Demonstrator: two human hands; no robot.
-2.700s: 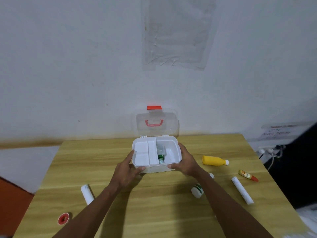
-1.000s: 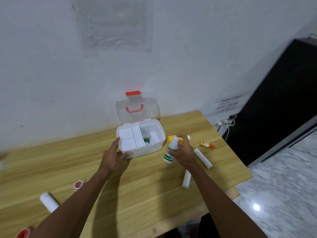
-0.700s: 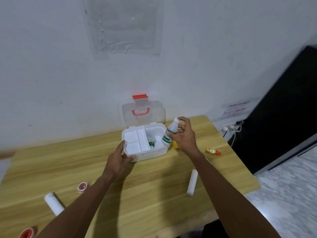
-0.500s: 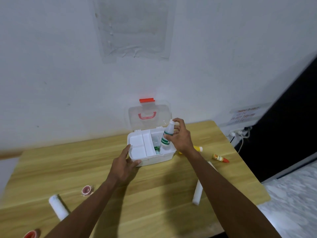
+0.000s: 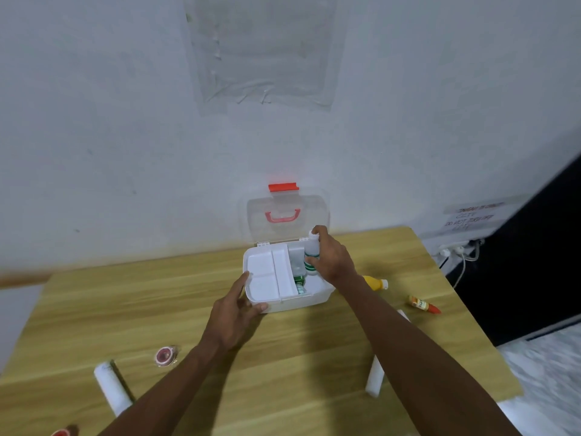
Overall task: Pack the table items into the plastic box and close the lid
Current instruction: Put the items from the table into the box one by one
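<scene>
A white plastic box stands open near the table's far edge, its clear lid with a red handle and latch leaning back against the wall. My right hand grips a white bottle with green bands and holds it upright inside the box's right compartment. A small green item lies at the bottom there. My left hand holds the box's front left corner. On the table lie a yellow bottle, a small orange tube, white rolls and a red tape roll.
The wooden table ends just right of the orange tube. A power strip with cables sits beyond its right edge, beside a dark panel. Another red roll peeks in at the bottom left corner.
My right hand picked the green-banded bottle off the table, carried it left over the box and lowered it into the right compartment. My left hand stayed on the box.
</scene>
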